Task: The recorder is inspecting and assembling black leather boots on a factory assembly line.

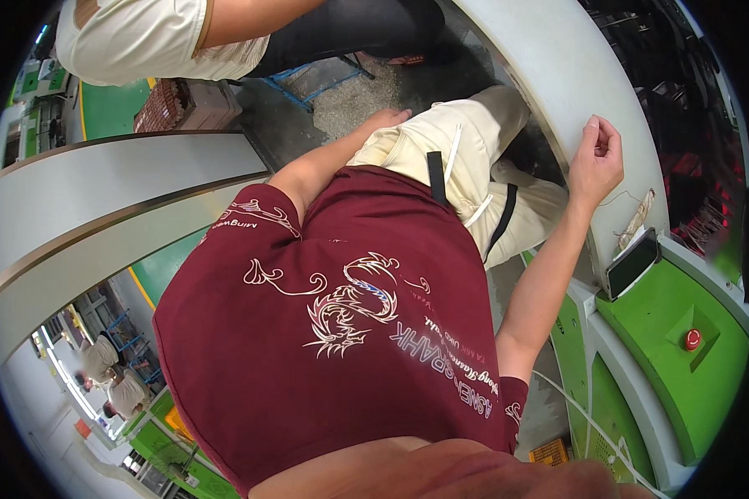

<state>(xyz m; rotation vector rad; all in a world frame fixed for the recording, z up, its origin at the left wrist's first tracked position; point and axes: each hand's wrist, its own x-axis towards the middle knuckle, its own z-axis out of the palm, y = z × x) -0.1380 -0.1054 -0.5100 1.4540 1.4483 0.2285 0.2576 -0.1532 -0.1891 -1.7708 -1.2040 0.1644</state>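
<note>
With right hand point(597, 158) curled shut on the white cover point(549, 75), unclear if pinching the thread point(617, 200) just below, and left hand point(387, 118) flat on thigh beside the cover: risk of tugged thread dragging the phone point(632, 264) off cover's edge.

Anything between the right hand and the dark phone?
Nothing solid. The right hand, fingers curled, rests on the curved white panel; only a thin pale thread and a beige tag lie before the dark flat phone.
</note>
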